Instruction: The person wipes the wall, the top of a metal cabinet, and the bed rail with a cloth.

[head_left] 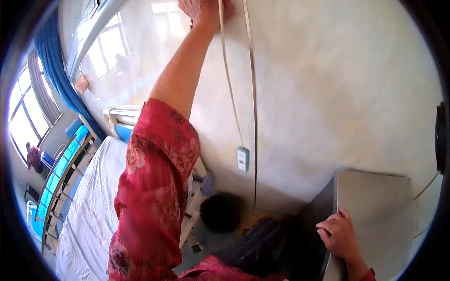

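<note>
My left hand (202, 13) is raised high against the wall at the top of the view, its fingers mostly cut off by the frame edge. A pale cord (227, 70) runs down right beside that hand; whether the hand grips it I cannot tell. From the cord's lower end hangs a small grey-green handset with a white face (243, 159), against the wall. My right hand (338, 234) is low on the right, over the edge of a grey bedside cabinet (375, 196), its fingers curled and no object visible in them.
A bed with a white sheet (91, 201) stands left, with a second railed bed (61, 173) beyond it. Blue curtains (56, 65) hang by the window. A dark round object (220, 213) sits on the floor by the wall. A metal strip (253, 93) runs down the wall.
</note>
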{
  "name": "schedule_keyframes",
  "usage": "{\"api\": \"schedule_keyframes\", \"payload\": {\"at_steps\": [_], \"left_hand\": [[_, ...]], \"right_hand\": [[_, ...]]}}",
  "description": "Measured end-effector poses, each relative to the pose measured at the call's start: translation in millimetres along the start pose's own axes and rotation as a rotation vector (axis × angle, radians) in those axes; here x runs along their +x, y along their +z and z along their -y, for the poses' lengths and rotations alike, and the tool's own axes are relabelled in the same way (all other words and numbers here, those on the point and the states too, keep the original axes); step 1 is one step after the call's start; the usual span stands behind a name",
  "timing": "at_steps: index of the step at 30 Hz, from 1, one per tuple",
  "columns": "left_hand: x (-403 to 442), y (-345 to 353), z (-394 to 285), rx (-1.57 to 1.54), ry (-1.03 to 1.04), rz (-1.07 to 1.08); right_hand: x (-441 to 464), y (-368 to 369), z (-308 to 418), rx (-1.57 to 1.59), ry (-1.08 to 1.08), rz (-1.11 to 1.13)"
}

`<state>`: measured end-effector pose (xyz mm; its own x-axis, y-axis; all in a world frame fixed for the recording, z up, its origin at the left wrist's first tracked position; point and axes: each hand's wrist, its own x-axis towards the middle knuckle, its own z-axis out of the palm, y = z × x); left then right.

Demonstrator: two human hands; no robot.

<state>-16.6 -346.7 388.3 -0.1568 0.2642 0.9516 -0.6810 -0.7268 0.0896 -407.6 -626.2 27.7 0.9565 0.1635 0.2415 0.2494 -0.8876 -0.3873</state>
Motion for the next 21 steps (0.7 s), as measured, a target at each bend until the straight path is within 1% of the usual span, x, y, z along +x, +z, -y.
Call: {"api": "schedule_keyframes", "payload": {"at_steps": [1, 2, 4, 5, 7, 8, 9, 11, 12, 13, 15, 16, 17, 19, 20, 21], "left_hand": [[-4.9, -2.3, 2.6, 0.021, -0.028, -0.039], [-14.3, -9.4, 6.3, 0.032, -0.032, -0.013], [-34.4, -30.6, 7.8, -0.109, 0.211, 0.084], [-42.2, -34.4, 11.5, -0.098, 0.200, 0.111], [-61.0, -41.9, 25.0, -0.074, 0.248, 0.061], [-68.9, -41.1, 40.7, -0.055, 0.270, 0.036], [-78.2, -45.6, 42.4, -0.049, 0.257, 0.055], [-94.2, -56.6, 39.5, -0.098, 0.204, 0.025], [-100.4, -58.7, 44.8, -0.040, 0.144, 0.004], [-106.4, -61.5, 45.5, -0.030, 0.135, 0.014], [-115.7, -67.3, 46.0, -0.265, 0.111, 0.048], [-115.7, -63.7, 66.7, -1.082, -0.293, 0.194], [-122.2, -66.5, 76.5, -1.071, -0.302, 0.196], [-139.7, -71.0, 94.7, 0.036, 0.168, -0.025], [-145.2, -68.7, 116.8, -0.021, 0.202, -0.041], [-155.2, -74.4, 119.7, -0.018, 0.197, -0.035]], "right_hand": [[-2.2, -1.6, 1.6, 0.015, 0.005, 0.027], [-2.1, -3.8, 3.9, -0.009, 0.004, 0.025], [-2.5, -5.8, 4.7, -0.031, 0.016, 0.034], [-2.1, -5.5, 5.9, -0.016, 0.021, 0.060], [-1.4, -4.1, 10.9, -0.030, 0.036, -0.021], [0.8, -3.3, 13.8, -0.042, 0.037, -0.024], [2.5, -3.0, 14.7, -0.036, 0.043, -0.002], [2.7, -1.3, 16.3, -0.036, 0.044, -0.047], [3.3, -2.2, 18.7, -0.033, 0.047, -0.029], [4.8, -2.7, 20.3, -0.035, 0.053, -0.038], [7.3, -1.2, 23.8, -0.034, 0.053, -0.035], [6.9, 0.0, 25.4, -0.050, 0.064, -0.049], [7.7, 0.5, 27.5, -0.068, 0.076, -0.062], [8.0, -0.3, 28.6, -0.056, 0.079, -0.055], [8.3, -0.8, 29.0, -0.049, 0.086, -0.063], [8.9, -0.9, 29.6, -0.048, 0.088, -0.055]]}}
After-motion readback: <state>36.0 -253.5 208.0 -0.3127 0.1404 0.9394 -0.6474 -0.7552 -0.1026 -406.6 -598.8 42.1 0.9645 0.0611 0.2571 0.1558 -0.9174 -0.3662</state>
